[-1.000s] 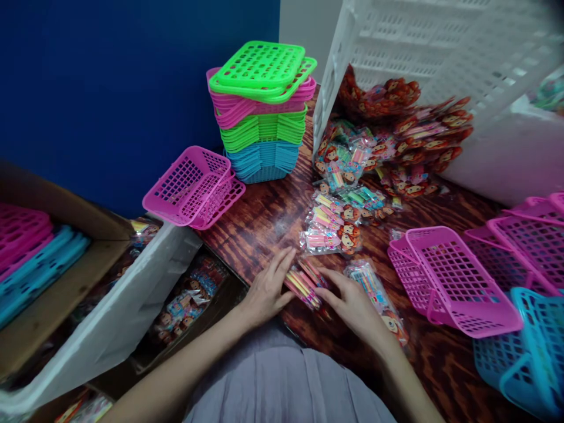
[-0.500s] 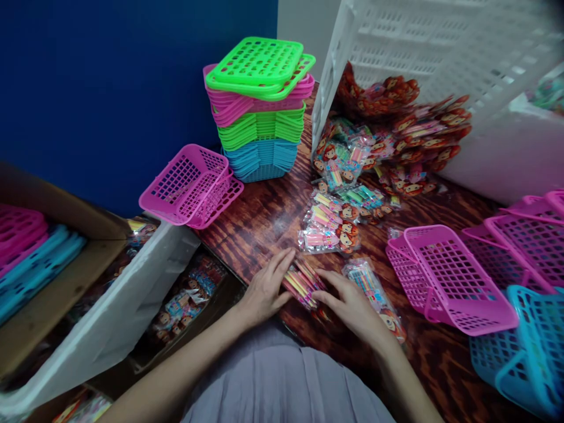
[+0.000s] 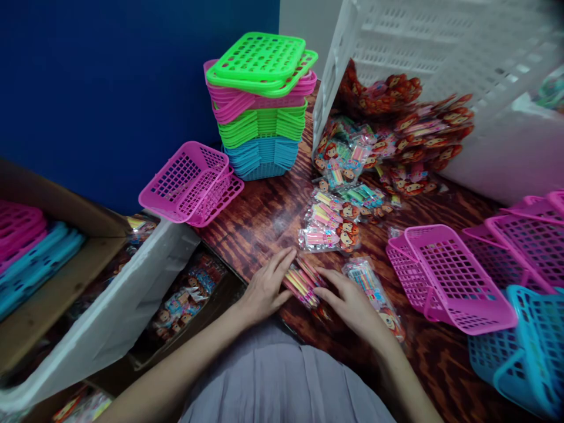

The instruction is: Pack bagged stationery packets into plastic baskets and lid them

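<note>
My left hand (image 3: 267,286) is closed on the left side of several packets of pink and yellow sticks (image 3: 303,283), which lie stacked together at the table's near edge. From the other side my right hand (image 3: 348,296) grips the same packets, thumb and fingers along their edge. Just right of that hand is a clear packet of pastel sticks (image 3: 369,283) with a red-haired doll figure at its lower end. Beyond my hands, more packets (image 3: 326,226) with pink and yellow sticks and doll heads overlap on the table.
Pink, green and blue baskets (image 3: 262,132) stand stacked at the back. A pink basket (image 3: 187,182) sits at the table's left edge; another pink basket (image 3: 458,276) and a blue one (image 3: 524,346) are right. A white crate (image 3: 328,76) on its side spills packets. Below left is a foam box (image 3: 114,311).
</note>
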Motion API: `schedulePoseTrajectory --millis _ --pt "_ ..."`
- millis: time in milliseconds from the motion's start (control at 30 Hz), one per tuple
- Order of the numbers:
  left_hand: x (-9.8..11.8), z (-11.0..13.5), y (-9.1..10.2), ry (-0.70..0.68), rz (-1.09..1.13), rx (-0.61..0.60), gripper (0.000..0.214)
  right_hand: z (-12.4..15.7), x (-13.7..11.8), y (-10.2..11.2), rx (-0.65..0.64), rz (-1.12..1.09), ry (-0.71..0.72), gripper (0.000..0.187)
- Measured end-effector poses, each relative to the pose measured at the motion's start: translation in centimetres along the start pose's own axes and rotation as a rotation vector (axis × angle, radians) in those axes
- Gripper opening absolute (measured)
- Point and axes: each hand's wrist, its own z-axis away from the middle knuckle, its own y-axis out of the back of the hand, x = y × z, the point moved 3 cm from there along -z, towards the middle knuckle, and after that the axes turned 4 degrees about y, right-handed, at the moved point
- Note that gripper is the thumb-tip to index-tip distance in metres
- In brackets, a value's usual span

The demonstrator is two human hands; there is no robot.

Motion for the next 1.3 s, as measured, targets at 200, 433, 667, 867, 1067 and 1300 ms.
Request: schedulePoseTrajectory --millis 200,433,667,867,1067,1300 --pt "0.0 0.1 -0.1 0.002 0.0 0.003 0.089 0.0 -0.2 -0.2 -0.02 0.138 0.049 0.042" --pt "-0.4 0.5 -0.5 0.024 0.002 0.072 0.081 0.6 -2.6 -0.2 -0.044 0.272 0.113 0.067" --pt "-0.5 0.6 -0.6 -0.012 -0.006 0.095 0.07 0.6 -2.4 0.0 -0.009 0.259 0.092 0.068" --pt "-0.5 0.6 -0.6 -0.014 0.004 0.093 0.068 0.8 -2.0 -0.1 0.014 0.236 0.105 0.069" --pt "-0.6 0.7 -0.6 -0.008 -0.005 0.084 0.067 0.8 -2.1 0.0 0.05 0.194 0.14 0.072" --pt "-0.9 1.0 -0.9 0.054 0.022 0.124 0.068 0.8 -1.7 -0.1 0.018 0.235 0.2 0.063"
